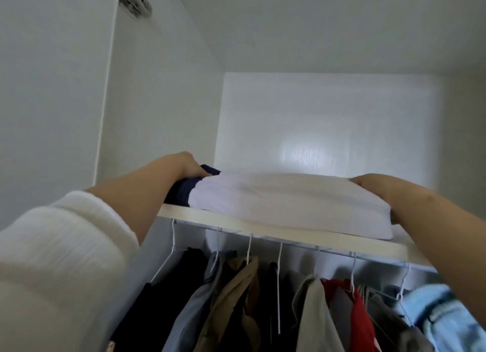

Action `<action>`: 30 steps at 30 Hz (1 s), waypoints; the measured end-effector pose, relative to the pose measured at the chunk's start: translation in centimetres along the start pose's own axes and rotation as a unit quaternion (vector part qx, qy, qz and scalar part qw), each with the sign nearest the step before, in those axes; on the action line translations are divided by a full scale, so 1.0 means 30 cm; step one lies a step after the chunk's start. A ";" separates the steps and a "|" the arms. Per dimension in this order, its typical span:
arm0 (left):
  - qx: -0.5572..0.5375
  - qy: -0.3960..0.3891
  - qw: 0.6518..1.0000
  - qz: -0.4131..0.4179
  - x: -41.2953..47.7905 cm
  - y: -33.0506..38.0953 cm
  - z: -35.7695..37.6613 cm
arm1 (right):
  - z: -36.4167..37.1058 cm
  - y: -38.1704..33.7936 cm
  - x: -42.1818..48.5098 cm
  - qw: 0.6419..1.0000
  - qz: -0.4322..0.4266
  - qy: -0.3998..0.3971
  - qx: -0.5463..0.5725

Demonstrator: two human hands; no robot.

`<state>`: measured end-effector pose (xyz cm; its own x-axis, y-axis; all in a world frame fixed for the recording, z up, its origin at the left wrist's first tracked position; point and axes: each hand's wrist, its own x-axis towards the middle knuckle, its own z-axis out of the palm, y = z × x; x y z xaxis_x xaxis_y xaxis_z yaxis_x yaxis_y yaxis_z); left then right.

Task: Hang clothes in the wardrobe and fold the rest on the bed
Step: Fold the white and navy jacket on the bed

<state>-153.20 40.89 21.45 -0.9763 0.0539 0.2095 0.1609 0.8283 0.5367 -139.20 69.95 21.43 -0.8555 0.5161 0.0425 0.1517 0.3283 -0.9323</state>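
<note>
Left hand [189,165], right hand [376,186], fingers apparently curled, on folded clothes [289,199].

Not much else up here tbh: a grey metal hinge [135,3] at 11 o'clock, a soft patch of glare [306,151] just past centre toward 1 o'clock, and a row of white wire hangers [278,272] down at 6 o'clock.

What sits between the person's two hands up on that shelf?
A folded white garment with navy cloth at its left end, seen in the head view.
</note>
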 end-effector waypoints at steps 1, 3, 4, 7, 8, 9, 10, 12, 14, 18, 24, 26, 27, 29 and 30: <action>0.019 0.002 1.000 -0.003 0.008 0.010 0.007 | 0.004 0.005 0.019 0.999 -0.018 0.012 -0.043; 0.052 0.067 0.996 0.030 0.017 0.041 0.014 | 0.005 0.008 0.050 0.988 -0.049 0.062 -0.135; 0.058 0.128 0.988 0.061 0.014 0.065 0.016 | 0.006 0.007 0.055 0.980 -0.060 0.098 -0.161; -0.020 0.214 0.959 0.187 -0.042 0.150 0.030 | 0.018 0.001 0.024 0.939 -0.060 0.141 -0.308; -0.044 0.170 0.960 0.217 -0.069 0.171 0.043 | 0.021 0.007 0.016 0.919 -0.062 0.151 -0.359; -0.047 0.107 0.966 0.232 -0.097 0.187 0.063 | 0.033 0.008 -0.003 0.898 -0.064 0.160 -0.405; -0.031 0.042 0.971 0.232 -0.121 0.194 0.085 | 0.047 0.008 -0.021 0.885 -0.067 0.163 -0.430; -0.006 -0.044 0.976 0.214 -0.148 0.181 0.112 | 0.109 -0.005 -0.061 0.917 -0.084 0.166 -0.352; -0.060 -0.083 0.979 0.176 -0.150 0.150 0.111 | 0.177 -0.021 -0.088 0.995 -0.059 0.053 -0.053; -0.166 -0.057 0.970 0.166 -0.150 0.103 0.057 | 0.221 -0.059 -0.156 0.982 -0.068 -0.136 0.116; -0.004 -0.031 0.978 0.205 -0.154 0.068 0.057 | 0.222 -0.107 -0.132 0.871 -0.389 0.231 -0.192; 0.058 -0.026 0.971 0.232 -0.157 0.020 0.067 | 0.274 -0.072 -0.098 0.874 -0.344 0.068 -0.335; 0.102 -0.013 0.966 0.239 -0.160 -0.005 0.068 | 0.293 -0.052 -0.081 0.866 -0.317 -0.015 -0.387; 0.161 0.011 0.959 0.231 -0.155 -0.036 0.066 | 0.321 -0.033 -0.076 0.854 -0.307 -0.102 -0.408; 0.171 0.016 0.959 0.223 -0.154 -0.044 0.063 | 0.327 -0.032 -0.072 0.856 -0.308 -0.103 -0.402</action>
<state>-149.18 40.59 18.23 -0.8153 0.4333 0.3841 0.4996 0.8617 0.0887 -142.34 60.75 18.72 -0.9523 -0.0733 0.2962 -0.1383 0.9690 -0.2048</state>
